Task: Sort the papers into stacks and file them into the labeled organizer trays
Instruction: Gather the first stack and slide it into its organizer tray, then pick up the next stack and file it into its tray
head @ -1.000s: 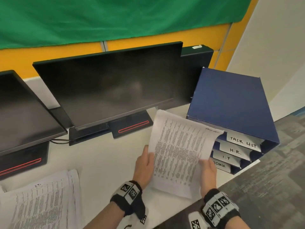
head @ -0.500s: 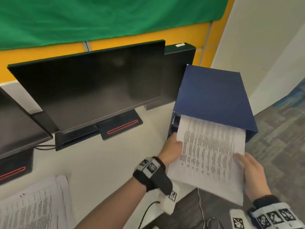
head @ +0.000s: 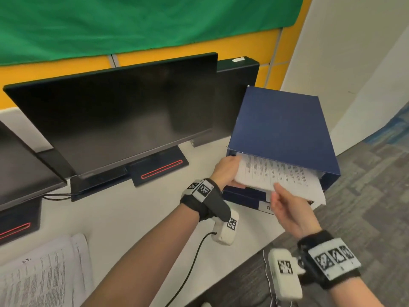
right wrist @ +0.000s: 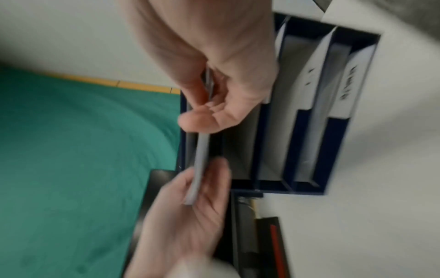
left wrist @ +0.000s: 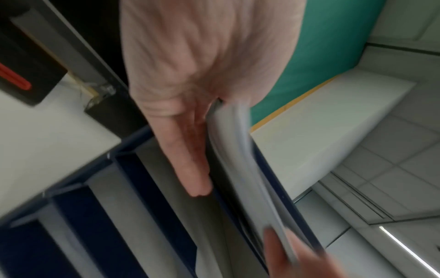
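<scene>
Both hands — left grip and right grip — hold a paper stack half inside the blue organizer's top tray; a skewed push could buckle sheets at the far right.

An office is shown: dark monitors are set side by side on a white desk, a blue organizer with labeled trays is placed at the right, printed papers are stacked near left, and grey carpet tiles are laid.
</scene>
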Available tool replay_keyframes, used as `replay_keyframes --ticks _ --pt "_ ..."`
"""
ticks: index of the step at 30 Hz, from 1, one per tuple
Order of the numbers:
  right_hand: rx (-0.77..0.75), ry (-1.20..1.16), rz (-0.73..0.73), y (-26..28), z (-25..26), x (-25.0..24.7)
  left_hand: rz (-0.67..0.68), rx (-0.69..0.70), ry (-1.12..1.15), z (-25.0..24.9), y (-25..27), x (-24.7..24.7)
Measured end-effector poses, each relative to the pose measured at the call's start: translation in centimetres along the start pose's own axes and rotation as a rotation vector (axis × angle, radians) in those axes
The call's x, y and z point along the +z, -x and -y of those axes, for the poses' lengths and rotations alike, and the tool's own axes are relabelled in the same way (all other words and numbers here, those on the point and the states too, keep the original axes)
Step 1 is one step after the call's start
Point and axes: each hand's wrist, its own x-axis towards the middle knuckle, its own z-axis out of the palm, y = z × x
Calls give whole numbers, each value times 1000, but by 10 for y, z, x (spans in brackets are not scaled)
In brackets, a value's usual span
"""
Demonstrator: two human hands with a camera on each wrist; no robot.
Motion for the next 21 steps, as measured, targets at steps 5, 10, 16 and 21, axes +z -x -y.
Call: replay_keyframes --ticks 5,10,16,21 --pt "-80 -68 -52 -38 29 30 -95 44 19 33 31 -47" --pt "-155 -110 52 -56 20 41 -364 46 -200 119 62 -121" --pt "-96 277 264 -25 -71 73 -759 -469 -934 227 125 -212" --pt "127 739 533 -11 -181 103 -730 -1004 -763 280 170 -234"
